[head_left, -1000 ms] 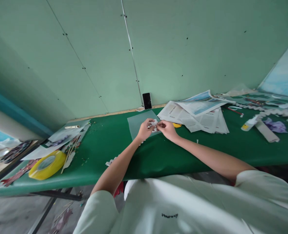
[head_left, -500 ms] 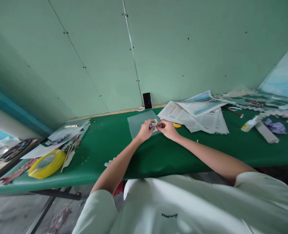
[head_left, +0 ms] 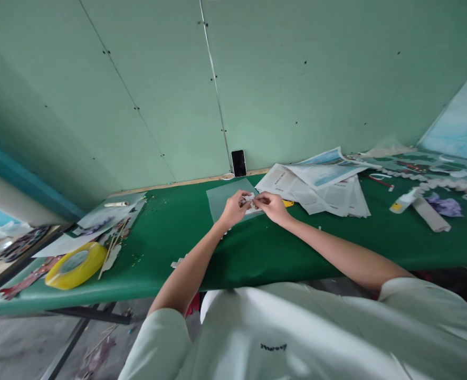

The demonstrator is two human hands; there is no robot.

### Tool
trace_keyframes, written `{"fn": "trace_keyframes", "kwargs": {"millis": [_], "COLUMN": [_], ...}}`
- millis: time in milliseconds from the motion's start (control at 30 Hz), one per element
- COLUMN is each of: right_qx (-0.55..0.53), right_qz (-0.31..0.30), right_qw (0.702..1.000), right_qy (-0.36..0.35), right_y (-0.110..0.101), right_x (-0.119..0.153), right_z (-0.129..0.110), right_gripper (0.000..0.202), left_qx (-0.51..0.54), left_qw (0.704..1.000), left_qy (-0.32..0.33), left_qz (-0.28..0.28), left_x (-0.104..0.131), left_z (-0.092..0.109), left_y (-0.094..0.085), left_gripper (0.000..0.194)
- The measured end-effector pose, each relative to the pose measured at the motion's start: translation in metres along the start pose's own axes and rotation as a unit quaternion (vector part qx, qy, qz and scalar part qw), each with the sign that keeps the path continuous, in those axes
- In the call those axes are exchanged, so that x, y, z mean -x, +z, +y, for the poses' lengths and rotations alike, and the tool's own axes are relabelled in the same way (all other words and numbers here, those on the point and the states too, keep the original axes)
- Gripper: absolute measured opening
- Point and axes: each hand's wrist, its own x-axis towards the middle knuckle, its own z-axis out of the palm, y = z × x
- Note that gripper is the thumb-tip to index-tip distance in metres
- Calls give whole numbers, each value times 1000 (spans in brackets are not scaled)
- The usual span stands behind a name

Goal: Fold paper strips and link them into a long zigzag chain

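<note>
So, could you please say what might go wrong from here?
The small white piece between the left hand and right hand might slip or bend. The phone leaning against the wall could slide if the table is bumped. The yellow tape roll, near the table's front edge, might fall.

Two hands are counted at frame centre: one left hand (head_left: 234,208), one right hand (head_left: 273,207). White pieces (head_left: 250,197) between them: number not resolved, partly covered. One translucent sheet (head_left: 219,196) is noted below them. One phone (head_left: 238,163) is recorded at upper centre; one yellow tape roll (head_left: 94,263), lower left; one bottle (head_left: 404,201), right. Several newspaper sheets (head_left: 328,194) are seen right of centre; overlap prevents an exact tally.
</note>
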Motion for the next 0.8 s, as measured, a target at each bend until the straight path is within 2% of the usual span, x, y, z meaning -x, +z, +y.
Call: {"fn": "trace_keyframes", "kwargs": {"millis": [133,433,667,800], "right_qx": [-1,-2,63,22], "right_qz": [2,22,42,36], "right_qw": [1000,1000,996,999], "right_qy": [-1,19,-43,0], "right_y": [-2,1,1,1], "right_x": [1,2,4,2], "right_z": [-6,-6,-6,-5], "right_gripper": [35,33,35,37], "left_qx": [10,-8,-13,-11], "left_qw": [1000,1000,1000,1000], "left_qy": [-13,11,19,18], "left_qz": [1,20,21,24], "left_x": [1,2,1,2], "left_z": [4,1,-5,-1], "left_y": [3,8,7,7], "left_gripper": [28,26,21,25]}}
